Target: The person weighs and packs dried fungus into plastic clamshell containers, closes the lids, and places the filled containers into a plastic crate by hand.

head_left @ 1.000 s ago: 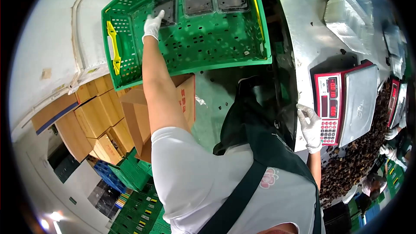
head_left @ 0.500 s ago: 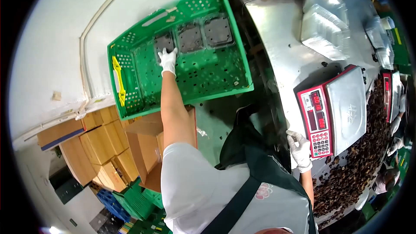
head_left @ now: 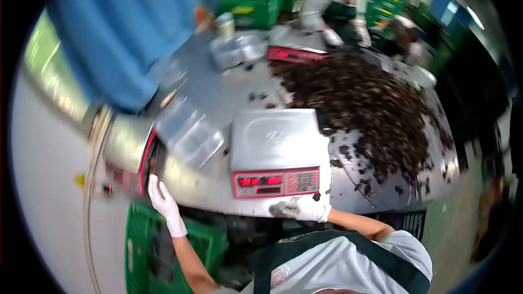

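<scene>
My left hand (head_left: 165, 207), in a white glove, is raised above the green crate (head_left: 132, 247), near the left end of the steel table. Its fingers are stretched out and nothing shows in them. By the table's front edge lies my right hand (head_left: 305, 208), also gloved, just below the red keypad panel of a digital scale (head_left: 275, 141). Its fingers point left, slightly blurred, with nothing visible in them. The scale's metal platform is bare and its red digits are lit. To its left are stacked clear plastic trays (head_left: 190, 133).
A large heap of dark brown dried pieces (head_left: 365, 109) covers the table's right side. Another scale (head_left: 128, 149) stands at the left end, and a third red scale (head_left: 294, 54) farther back. Across the table a person (head_left: 340, 13) works. A blue curtain (head_left: 120, 27) hangs at left.
The view has swung from the crate round to the table. My left hand has left the dark-filled tray in the crate and come up beside the table. My right hand stays by the scale.
</scene>
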Demonstrator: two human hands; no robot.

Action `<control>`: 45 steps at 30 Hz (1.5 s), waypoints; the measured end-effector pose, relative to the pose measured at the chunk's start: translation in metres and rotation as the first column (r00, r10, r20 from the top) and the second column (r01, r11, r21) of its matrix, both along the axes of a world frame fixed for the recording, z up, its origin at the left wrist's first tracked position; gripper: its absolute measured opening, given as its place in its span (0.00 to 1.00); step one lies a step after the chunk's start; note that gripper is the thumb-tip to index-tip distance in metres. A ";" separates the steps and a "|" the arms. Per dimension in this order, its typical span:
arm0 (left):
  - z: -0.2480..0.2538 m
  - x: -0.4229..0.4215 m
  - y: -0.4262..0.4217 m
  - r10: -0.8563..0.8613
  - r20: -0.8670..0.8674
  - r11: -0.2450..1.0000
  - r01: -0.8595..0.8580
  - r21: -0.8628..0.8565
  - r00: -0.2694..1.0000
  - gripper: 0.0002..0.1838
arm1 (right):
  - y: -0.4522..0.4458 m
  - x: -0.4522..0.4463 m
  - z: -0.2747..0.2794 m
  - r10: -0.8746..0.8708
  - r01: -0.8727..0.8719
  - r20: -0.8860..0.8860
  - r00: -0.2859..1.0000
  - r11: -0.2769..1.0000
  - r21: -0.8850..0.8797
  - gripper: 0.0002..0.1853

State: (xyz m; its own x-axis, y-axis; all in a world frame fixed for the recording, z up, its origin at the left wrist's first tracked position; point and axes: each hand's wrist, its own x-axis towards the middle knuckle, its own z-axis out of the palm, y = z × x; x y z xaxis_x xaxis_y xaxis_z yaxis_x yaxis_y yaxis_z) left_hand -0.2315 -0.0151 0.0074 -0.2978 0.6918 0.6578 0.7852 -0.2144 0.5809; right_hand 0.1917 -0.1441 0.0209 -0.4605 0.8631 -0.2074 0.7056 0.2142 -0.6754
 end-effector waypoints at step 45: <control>0.046 0.354 -0.001 -0.509 -0.607 0.850 0.245 -0.466 0.611 0.29 | -0.173 0.289 -0.044 -0.772 0.799 -0.209 0.601 0.578 0.165 0.11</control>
